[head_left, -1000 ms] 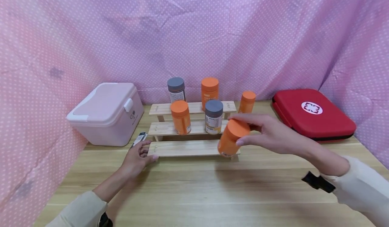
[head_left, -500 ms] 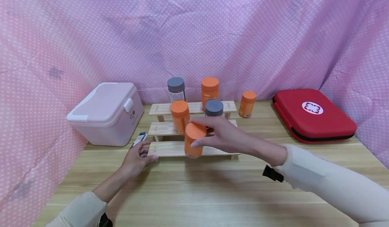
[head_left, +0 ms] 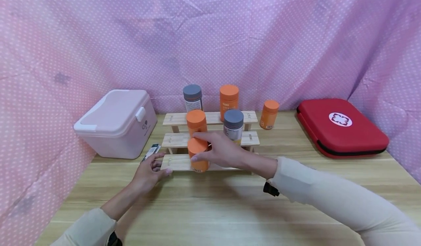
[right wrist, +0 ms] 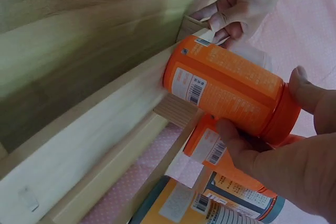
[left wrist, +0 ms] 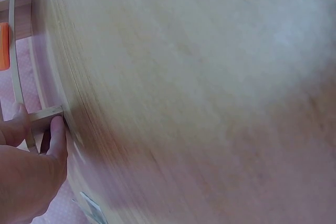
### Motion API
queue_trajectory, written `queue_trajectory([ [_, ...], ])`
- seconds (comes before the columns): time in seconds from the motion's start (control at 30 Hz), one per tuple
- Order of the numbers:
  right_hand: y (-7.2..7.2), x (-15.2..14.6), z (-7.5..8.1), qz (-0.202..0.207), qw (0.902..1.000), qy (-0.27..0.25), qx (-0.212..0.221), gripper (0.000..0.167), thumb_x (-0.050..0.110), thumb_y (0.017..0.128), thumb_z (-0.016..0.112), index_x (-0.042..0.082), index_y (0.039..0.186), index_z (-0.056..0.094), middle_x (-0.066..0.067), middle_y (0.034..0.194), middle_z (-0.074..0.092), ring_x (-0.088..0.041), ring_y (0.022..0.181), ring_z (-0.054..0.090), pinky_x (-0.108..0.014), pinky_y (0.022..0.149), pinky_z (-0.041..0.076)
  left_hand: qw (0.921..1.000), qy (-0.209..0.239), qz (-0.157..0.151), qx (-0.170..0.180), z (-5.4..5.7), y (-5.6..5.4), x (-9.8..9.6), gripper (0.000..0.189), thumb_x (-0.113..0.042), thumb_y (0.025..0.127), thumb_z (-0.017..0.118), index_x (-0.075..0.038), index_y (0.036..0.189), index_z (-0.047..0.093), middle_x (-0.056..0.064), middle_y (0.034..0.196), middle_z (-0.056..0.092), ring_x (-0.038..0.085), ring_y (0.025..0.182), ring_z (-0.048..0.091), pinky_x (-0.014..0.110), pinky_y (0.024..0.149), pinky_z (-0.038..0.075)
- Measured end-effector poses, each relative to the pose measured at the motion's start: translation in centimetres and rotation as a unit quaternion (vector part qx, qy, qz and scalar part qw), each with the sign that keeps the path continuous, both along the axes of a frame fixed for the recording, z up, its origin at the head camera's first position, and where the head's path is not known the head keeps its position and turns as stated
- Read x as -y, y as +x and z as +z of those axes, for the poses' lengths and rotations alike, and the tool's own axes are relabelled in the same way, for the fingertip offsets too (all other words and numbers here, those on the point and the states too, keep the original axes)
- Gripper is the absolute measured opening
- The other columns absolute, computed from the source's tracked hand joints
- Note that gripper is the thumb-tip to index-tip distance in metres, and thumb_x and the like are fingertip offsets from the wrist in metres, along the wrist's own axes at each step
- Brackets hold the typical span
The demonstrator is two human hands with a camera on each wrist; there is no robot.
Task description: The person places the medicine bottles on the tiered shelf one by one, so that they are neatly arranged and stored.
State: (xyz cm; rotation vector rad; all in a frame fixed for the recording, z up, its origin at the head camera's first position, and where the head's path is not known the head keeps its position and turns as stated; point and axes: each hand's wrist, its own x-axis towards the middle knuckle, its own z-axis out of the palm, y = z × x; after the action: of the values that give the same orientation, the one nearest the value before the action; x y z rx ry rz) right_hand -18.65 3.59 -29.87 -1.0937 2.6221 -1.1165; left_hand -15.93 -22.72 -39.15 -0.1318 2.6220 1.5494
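My right hand holds an orange pill bottle by its cap, thumb and fingers on either side. The bottle stands at the lowest step of a three-tier wooden rack, towards its left end; in the right wrist view its base is at the plank. Behind it on the middle step are another orange bottle and a grey-capped bottle. My left hand grips the left end of the lowest step; in the left wrist view fingers and thumb pinch the wood.
On the top step stand a grey-capped bottle and an orange bottle. A small orange bottle is right of the rack. A pink lidded box stands left, a red case right. A small packet lies by my left hand.
My right hand has carried the orange bottle leftward along the lowest step, from its right end to near the left end. The left hand has stayed at the rack's end.
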Motion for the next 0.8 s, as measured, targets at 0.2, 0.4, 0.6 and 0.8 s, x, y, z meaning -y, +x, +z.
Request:
queue_trajectory([
  [0.2, 0.1, 0.1, -0.3, -0.019, 0.9997, 0.008, -0.011, 0.061, 0.032, 0.082, 0.076, 0.014, 0.136, 0.054, 0.004, 0.104, 0.064, -0.007, 0.087, 0.057, -0.023, 0.077, 0.048, 1.0, -0.005, 0.001, -0.002, 0.0, 0.0, -0.1, 0.064, -0.004, 0.083, 0.074, 0.001, 0.138, 0.042, 0.019, 0.111, 0.065, 0.02, 0.093, 0.06, 0.02, 0.068, 0.05],
  [0.4, 0.4, 0.4, -0.4, -0.028, 0.998, 0.021, -0.052, 0.063, 0.031, 0.083, 0.076, 0.012, 0.139, 0.052, -0.001, 0.105, 0.067, -0.008, 0.083, 0.058, -0.023, 0.076, 0.049, 1.0, -0.007, 0.0, -0.004, 0.0, 0.0, -0.1, 0.064, -0.004, 0.083, 0.074, 0.001, 0.138, 0.042, 0.02, 0.11, 0.065, 0.019, 0.091, 0.06, 0.02, 0.067, 0.049],
  [0.6, 0.7, -0.1, -0.5, -0.029, 0.9976, 0.028, -0.057, 0.067, 0.029, 0.083, 0.076, 0.015, 0.142, 0.048, -0.001, 0.104, 0.067, -0.01, 0.076, 0.055, -0.021, 0.065, 0.045, 1.0, -0.007, -0.001, -0.005, 0.0, 0.0, -0.1, 0.064, -0.004, 0.083, 0.074, 0.001, 0.138, 0.042, 0.021, 0.111, 0.065, 0.019, 0.091, 0.061, 0.02, 0.066, 0.049],
  [0.8, 1.5, -2.3, 0.0, -0.034, 0.9965, 0.013, -0.075, 0.066, 0.026, 0.082, 0.078, 0.011, 0.14, 0.05, -0.004, 0.127, 0.062, -0.011, 0.093, 0.064, -0.025, 0.079, 0.052, 1.0, -0.005, -0.003, 0.002, 0.1, 0.1, -0.2, 0.065, -0.006, 0.083, 0.074, 0.0, 0.139, 0.041, 0.019, 0.112, 0.064, 0.017, 0.088, 0.057, 0.021, 0.061, 0.047],
])
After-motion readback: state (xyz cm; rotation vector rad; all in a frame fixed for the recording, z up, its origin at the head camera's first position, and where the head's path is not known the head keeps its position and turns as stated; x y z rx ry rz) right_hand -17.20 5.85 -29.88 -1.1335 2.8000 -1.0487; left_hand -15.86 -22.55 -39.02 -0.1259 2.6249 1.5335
